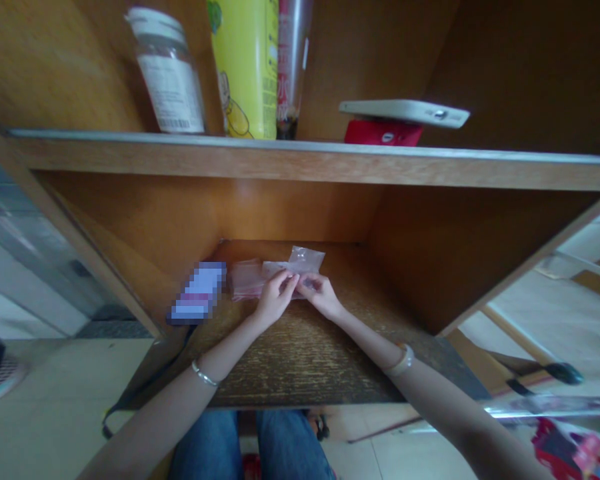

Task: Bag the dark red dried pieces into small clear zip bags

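My left hand (277, 297) and my right hand (322, 293) meet over the wooden desk, their fingertips pinched together on a small clear plastic bag (307, 259). The bag's upper part sticks up beyond my fingers, and its lower part is partly covered by them. Just left of my left hand lies a stack of flat, clear plastic bags (246, 279), pinkish at the edges. Whether anything is inside the held bag I cannot make out.
A phone (198, 293) with a strap lies at the desk's left. Above runs a shelf (300, 160) bearing a white-capped bottle (173, 87), a yellow container (247, 73), a clear tube (290, 67), and a white device (405, 111) on a red box (383, 133). Side panels enclose the desk.
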Demonstrator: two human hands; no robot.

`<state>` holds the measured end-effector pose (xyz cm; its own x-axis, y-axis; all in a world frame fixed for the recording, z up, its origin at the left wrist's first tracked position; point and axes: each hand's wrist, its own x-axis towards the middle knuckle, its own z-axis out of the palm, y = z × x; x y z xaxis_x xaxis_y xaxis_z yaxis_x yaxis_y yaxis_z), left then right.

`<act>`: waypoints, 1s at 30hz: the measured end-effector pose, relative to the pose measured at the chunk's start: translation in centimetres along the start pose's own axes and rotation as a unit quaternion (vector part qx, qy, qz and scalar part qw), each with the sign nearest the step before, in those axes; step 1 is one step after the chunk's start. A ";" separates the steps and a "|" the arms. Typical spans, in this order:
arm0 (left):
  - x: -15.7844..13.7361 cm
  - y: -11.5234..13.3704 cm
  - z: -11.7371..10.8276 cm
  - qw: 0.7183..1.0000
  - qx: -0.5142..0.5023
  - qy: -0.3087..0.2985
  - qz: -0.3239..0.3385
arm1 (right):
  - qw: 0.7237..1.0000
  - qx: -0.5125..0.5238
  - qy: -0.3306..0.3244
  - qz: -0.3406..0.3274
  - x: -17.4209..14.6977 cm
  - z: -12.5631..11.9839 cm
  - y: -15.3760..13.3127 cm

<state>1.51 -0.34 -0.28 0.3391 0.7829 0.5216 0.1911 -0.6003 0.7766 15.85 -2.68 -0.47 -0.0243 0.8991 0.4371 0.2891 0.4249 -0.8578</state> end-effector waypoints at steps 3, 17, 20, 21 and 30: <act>0.0 -0.3 0.0 1.000 0.006 -0.006 0.006 | 0.999 0.026 -0.018 0.002 -0.1 0.1 -0.2; 0.1 -0.4 0.0 0.998 0.017 0.065 0.007 | 0.999 0.035 -0.011 0.010 0.0 0.5 -0.7; 0.2 -0.4 -0.1 0.997 0.006 0.079 0.010 | 0.998 0.056 0.001 0.014 0.0 0.6 -0.8; 0.3 -0.4 -0.1 0.997 0.001 0.082 0.011 | 0.998 0.062 0.002 0.012 0.0 0.6 -0.8; 0.3 -0.4 -0.3 0.995 -0.020 0.093 -0.017 | 0.998 0.063 -0.008 0.030 -0.2 0.3 -1.4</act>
<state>1.24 0.16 -0.35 0.1561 0.8214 0.5486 0.1617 -0.5692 0.8061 15.13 -3.46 0.58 -0.0268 0.9243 0.3808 0.1685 0.3797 -0.9096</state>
